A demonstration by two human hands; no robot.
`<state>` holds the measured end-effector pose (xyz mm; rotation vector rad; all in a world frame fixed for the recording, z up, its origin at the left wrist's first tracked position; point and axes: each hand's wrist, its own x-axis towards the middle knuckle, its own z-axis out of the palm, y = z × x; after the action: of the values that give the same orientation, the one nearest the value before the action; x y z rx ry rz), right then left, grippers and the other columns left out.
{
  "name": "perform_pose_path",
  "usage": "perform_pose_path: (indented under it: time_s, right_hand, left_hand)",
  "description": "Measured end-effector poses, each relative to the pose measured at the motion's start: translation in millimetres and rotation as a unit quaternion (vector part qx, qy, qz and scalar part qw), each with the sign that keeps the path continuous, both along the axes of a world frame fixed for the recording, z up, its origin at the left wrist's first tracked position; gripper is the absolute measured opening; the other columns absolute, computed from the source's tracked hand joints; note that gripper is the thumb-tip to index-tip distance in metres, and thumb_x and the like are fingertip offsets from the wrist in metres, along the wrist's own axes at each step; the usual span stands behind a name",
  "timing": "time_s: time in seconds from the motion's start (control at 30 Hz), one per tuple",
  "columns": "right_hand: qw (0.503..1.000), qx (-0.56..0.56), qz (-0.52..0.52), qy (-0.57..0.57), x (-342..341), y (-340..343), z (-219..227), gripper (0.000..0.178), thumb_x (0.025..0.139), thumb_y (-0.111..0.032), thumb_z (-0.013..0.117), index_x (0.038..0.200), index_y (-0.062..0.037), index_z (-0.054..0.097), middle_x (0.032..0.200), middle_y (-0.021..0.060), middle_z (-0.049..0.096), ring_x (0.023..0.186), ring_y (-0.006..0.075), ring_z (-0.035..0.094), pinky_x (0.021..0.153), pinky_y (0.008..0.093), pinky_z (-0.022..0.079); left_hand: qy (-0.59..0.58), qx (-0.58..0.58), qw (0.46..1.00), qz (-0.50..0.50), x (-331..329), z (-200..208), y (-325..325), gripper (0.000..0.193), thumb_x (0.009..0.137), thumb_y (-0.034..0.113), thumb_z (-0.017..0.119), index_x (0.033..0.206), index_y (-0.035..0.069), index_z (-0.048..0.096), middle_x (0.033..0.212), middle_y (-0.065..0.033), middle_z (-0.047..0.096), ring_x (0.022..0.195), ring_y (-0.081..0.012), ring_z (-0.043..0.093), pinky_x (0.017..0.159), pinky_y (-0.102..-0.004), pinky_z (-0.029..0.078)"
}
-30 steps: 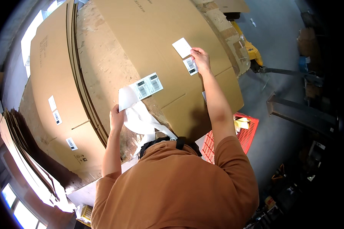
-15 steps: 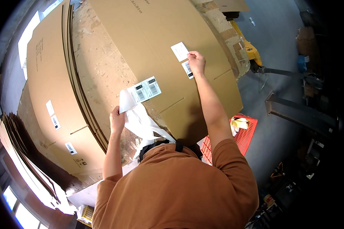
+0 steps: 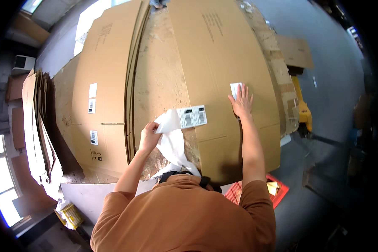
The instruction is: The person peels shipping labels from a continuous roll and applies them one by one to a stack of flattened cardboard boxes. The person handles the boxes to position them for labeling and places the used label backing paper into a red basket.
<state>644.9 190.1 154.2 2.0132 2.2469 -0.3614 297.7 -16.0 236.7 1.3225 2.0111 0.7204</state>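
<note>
My left hand (image 3: 148,136) pinches a strip of white label backing (image 3: 170,121) with its fingers closed. Printed labels (image 3: 193,116) sit at the strip's right end, over the edge of a flat cardboard sheet (image 3: 222,63). More of the white strip hangs down towards my body. On the same sheet, my right hand (image 3: 242,103) lies flat with its fingers spread, partly covering a white label (image 3: 235,90). A second label below that one is hidden beneath the hand and wrist.
Left of the worn work surface (image 3: 157,67) lies a stack of flat cardboard sheets (image 3: 109,63) bearing labels. Other sheets (image 3: 42,126) stand at the far left. A red plastic crate (image 3: 281,191) is at the lower right, and a yellow pallet jack (image 3: 303,113) is beyond the right edge.
My right hand has gone from pinching the white label's corner to pressing flat over it. My left hand still grips the strip. The whole view has turned and shifted.
</note>
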Motion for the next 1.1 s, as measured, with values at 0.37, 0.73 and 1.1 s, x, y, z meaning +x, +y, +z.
perform_pose_path:
  time_s: [0.37,0.73,1.1]
  right_hand:
    - [0.940,-0.063,-0.334,0.028,202.2,-146.8,9.3,0.066,0.095,-0.043,0.044,0.145,-0.0051,0.022,0.149,0.0140,0.023,0.138,0.0278,0.021,0.110,0.0454,0.022]
    - [0.962,-0.080,-0.246,0.089,245.4,-183.7,35.4,0.056,0.092,-0.034,0.055,0.137,-0.0051,0.036,0.139,0.0171,0.039,0.126,0.0349,0.039,0.100,0.0523,0.035]
    - [0.934,-0.132,-0.214,0.255,245.3,-195.2,32.3,0.056,0.086,-0.051,0.058,0.108,-0.0003,0.063,0.108,0.0158,0.064,0.100,0.0282,0.060,0.084,0.0392,0.046]
  left_hand:
    - [-0.034,-0.249,0.950,-0.185,17.8,38.8,-137.1,0.077,0.070,-0.001,0.052,0.143,0.017,0.034,0.111,-0.0233,0.062,0.104,-0.0360,0.060,0.087,-0.0383,0.047]
    - [-0.327,-0.380,0.841,-0.202,174.0,-59.4,-184.1,0.051,0.067,0.004,0.054,0.117,0.007,0.055,0.082,0.0005,0.053,0.071,-0.0105,0.044,0.061,-0.0255,0.037]
    - [-0.435,-0.294,0.851,-0.020,108.0,-51.4,-246.9,0.066,0.067,-0.004,0.051,0.131,0.011,0.047,0.095,-0.0011,0.057,0.084,-0.0101,0.051,0.072,-0.0226,0.042]
